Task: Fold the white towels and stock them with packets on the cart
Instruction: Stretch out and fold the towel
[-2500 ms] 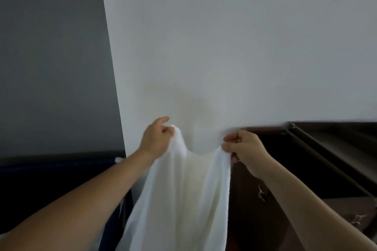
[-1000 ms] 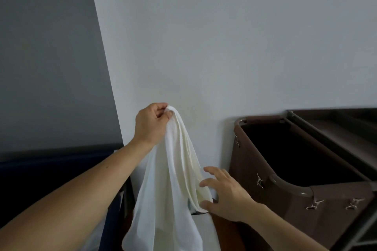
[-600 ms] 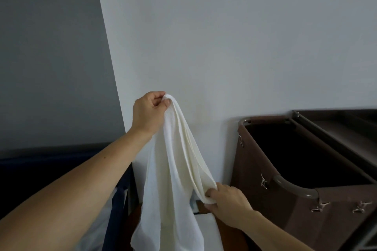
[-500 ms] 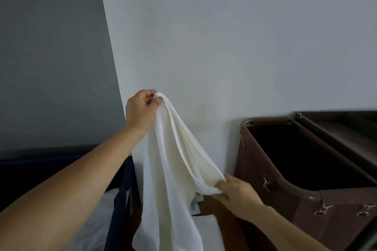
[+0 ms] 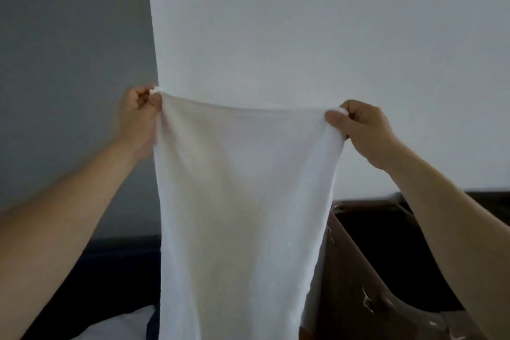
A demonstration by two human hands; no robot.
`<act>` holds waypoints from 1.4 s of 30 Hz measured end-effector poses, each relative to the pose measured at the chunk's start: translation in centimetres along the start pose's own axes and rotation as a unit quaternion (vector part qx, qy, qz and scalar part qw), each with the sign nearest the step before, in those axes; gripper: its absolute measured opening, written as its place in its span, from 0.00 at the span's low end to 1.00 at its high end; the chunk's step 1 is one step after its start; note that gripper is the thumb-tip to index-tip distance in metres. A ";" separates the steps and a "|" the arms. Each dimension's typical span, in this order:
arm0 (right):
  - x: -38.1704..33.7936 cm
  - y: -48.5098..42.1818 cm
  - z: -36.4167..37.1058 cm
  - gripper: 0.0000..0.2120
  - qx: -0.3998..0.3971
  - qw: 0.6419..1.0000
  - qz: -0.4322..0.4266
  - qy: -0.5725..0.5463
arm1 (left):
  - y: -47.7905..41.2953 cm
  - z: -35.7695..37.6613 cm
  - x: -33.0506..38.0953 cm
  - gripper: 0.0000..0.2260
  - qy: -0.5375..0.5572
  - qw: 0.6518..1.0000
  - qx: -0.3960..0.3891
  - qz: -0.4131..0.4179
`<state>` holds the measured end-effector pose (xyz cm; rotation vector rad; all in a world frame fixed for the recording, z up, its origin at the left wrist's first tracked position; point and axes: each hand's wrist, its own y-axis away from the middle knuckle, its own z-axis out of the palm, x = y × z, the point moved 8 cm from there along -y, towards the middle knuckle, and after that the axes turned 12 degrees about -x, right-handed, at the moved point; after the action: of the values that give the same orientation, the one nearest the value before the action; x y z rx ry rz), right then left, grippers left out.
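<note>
Half a second ago the right hand [image 5: 361, 130] held the towel [image 5: 242, 215] low. Now it is raised at 3 o'clock, level with the left hand [image 5: 138, 116] at 9 o'clock, each grip pinched on a top corner. The towel hangs spread flat at centre, covering the near edge of the brown bin [image 5: 356, 270] at 4 o'clock. A white wall [image 5: 303, 36] stands behind.

only the person's two arms show. left hand [image 5: 138, 119] and right hand [image 5: 364, 132] are bare. left forearm [image 5: 69, 229] and right forearm [image 5: 455, 229] are bare too, uncovered right out to the frame edges. outlines slightly soft, fine detail unreadable.
</note>
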<state>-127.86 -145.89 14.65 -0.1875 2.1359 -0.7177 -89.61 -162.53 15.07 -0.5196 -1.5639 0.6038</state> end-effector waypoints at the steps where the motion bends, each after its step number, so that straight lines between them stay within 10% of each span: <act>1: -1.3 -0.8 -0.1 0.14 -0.008 1.000 -0.007 -0.005 | -0.7 -0.5 0.6 0.13 0.007 1.000 0.004 0.004; 14: -6.5 -1.2 0.1 0.14 -0.096 0.984 0.019 0.149 | 0.3 -3.2 -1.8 0.07 0.067 0.997 -0.027 -0.005; 23: -5.6 -0.4 1.4 0.21 -0.112 0.993 0.016 -0.026 | 2.1 -3.1 -4.0 0.13 -0.017 0.999 0.027 -0.009; 34: -0.9 1.5 3.5 0.08 -0.117 0.978 0.156 -0.075 | 5.6 -3.3 -3.9 0.09 0.006 0.999 0.041 0.018; 42: -1.5 2.9 4.4 0.06 -0.065 0.971 0.092 -0.211 | 6.5 -2.6 -3.6 0.06 0.128 0.983 -0.123 -0.037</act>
<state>-123.19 -144.80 12.04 -0.1903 1.7637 -0.3880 -86.92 -159.79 8.24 -0.6938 -1.4109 0.2735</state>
